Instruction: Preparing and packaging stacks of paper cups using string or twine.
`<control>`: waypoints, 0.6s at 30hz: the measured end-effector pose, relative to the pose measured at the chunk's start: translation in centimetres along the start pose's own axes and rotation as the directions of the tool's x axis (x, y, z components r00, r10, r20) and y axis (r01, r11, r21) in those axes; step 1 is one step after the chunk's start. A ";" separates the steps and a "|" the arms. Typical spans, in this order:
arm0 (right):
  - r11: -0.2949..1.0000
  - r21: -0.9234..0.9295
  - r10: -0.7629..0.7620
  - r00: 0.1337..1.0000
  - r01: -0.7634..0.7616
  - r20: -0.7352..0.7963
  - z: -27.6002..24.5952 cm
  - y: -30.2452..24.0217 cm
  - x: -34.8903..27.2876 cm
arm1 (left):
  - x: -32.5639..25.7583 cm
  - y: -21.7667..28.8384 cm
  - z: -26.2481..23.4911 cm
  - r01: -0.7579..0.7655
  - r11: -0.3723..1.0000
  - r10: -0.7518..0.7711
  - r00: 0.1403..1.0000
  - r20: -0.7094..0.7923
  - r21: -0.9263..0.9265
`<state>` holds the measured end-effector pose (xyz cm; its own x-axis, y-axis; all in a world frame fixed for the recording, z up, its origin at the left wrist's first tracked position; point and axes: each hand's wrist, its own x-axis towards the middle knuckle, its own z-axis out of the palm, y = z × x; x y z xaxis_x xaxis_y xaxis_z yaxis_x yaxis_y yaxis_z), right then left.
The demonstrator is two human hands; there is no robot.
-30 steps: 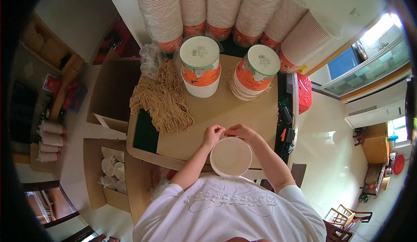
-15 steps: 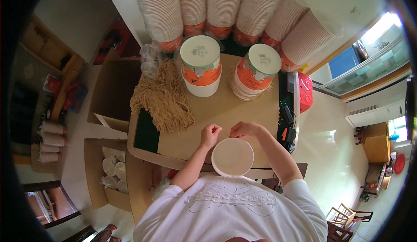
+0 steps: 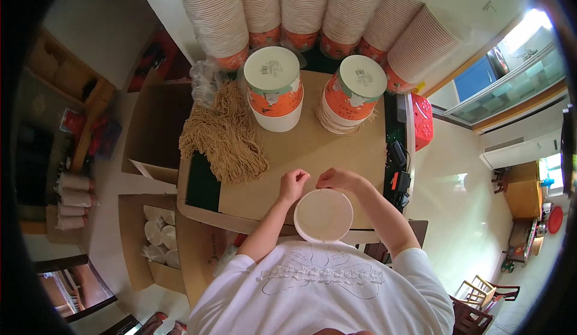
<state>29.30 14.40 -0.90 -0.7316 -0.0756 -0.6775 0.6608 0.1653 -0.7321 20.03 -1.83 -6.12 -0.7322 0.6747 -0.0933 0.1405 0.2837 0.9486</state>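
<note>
A white paper bucket (image 3: 324,216) with its mouth up stands against my shirt at the near edge of the table. Just beyond its rim, my left hand (image 3: 293,184) is closed in a pinch; what it holds is too small to make out. My right hand (image 3: 338,180) is also pinched, its fingertips close to the bucket's far rim, and anything between them is hidden. To the left lies a heap of tan cords (image 3: 225,136). Farther back stand two upturned stacks of printed buckets, the left stack (image 3: 275,100) and the right stack (image 3: 353,97), which has cords around its lower part.
Several tall wrapped bucket stacks (image 3: 306,4) line the table's back. Cardboard (image 3: 288,160) covers the tabletop. An open box (image 3: 135,239) with wrapped white cups sits at the lower left. A black device (image 3: 399,181) and a red plastic stool (image 3: 422,118) are at the right.
The view has shifted slightly, so the stacks sit a little higher and farther left. My hands have moved only slightly, both staying pinched beyond the bucket's rim.
</note>
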 end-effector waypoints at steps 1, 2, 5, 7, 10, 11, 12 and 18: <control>1.000 0.000 -0.001 1.000 0.001 0.002 -0.1 -0.4 -0.5 | -0.1 0.1 -0.1 0.012 1.000 -0.012 1.000 0.021 -0.013; 0.999 -0.031 -0.018 1.000 0.017 -0.009 -0.3 -0.9 -1.0 | -0.1 0.2 -0.3 0.024 0.999 -0.023 0.999 0.041 -0.026; 0.996 0.073 -0.039 0.992 0.048 -0.120 -1.2 0.5 -2.5 | 0.3 0.2 -2.0 0.240 0.952 -0.199 0.956 0.214 -0.188; 0.983 0.181 0.060 0.954 -0.007 -0.292 -1.9 0.6 -4.2 | 0.1 2.0 -3.8 0.315 0.926 -0.256 0.929 0.267 -0.208; 0.944 0.283 -0.035 0.903 0.171 -0.428 -2.4 3.2 -5.4 | -0.7 1.3 -5.4 0.247 0.952 -0.164 0.911 0.378 -0.183; 0.943 0.287 -0.031 0.903 0.169 -0.428 -2.4 4.5 -5.6 | -0.8 1.0 -5.4 0.250 0.951 -0.166 0.909 0.381 -0.182; 0.921 0.323 -0.062 0.902 0.216 -0.427 -2.0 5.4 -5.7 | -1.1 0.7 -5.5 0.278 0.948 -0.203 0.902 0.382 -0.154; 0.861 0.429 -0.131 0.936 0.271 -0.327 -0.5 7.3 -5.6 | -1.4 -1.8 -4.1 0.439 0.878 -0.358 0.866 0.348 -0.191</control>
<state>38.16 16.50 -2.44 -0.8262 0.2294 -0.5145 0.4427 -0.3003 -0.8449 18.06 -6.06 -6.46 -0.4529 0.7201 -0.5257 -0.3260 0.4151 0.8494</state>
